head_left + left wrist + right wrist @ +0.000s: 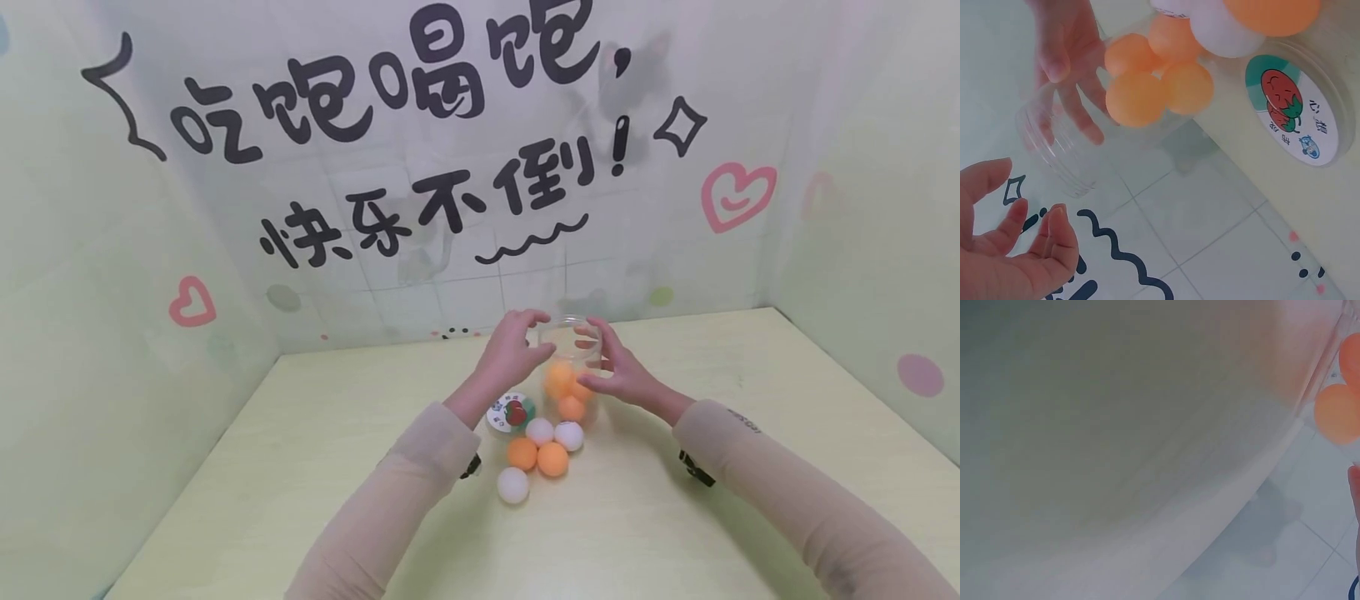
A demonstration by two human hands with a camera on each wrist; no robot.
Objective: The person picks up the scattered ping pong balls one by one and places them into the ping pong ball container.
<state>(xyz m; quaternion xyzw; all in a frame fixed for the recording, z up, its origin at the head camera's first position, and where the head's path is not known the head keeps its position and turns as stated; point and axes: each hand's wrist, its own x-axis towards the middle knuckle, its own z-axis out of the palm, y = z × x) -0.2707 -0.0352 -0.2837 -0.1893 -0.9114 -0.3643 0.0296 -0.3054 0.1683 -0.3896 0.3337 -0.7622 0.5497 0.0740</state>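
Note:
A clear plastic jar stands upright on the table with several orange ping-pong balls in its lower part. My right hand grips the jar's right side, fingers behind it and thumb in front; the left wrist view shows those fingers through the clear wall. Beside the rim on the left is my left hand, fingers loosely bent and a gap between them and the plastic. In front of the jar lie white ping-pong balls and two orange ping-pong balls. A round lid with a strawberry-like picture rests left of the jar.
The pale wooden table meets a printed backdrop just behind the jar, with side panels at left and right. A sleeve fills most of the right wrist view, leaving orange balls at its right edge.

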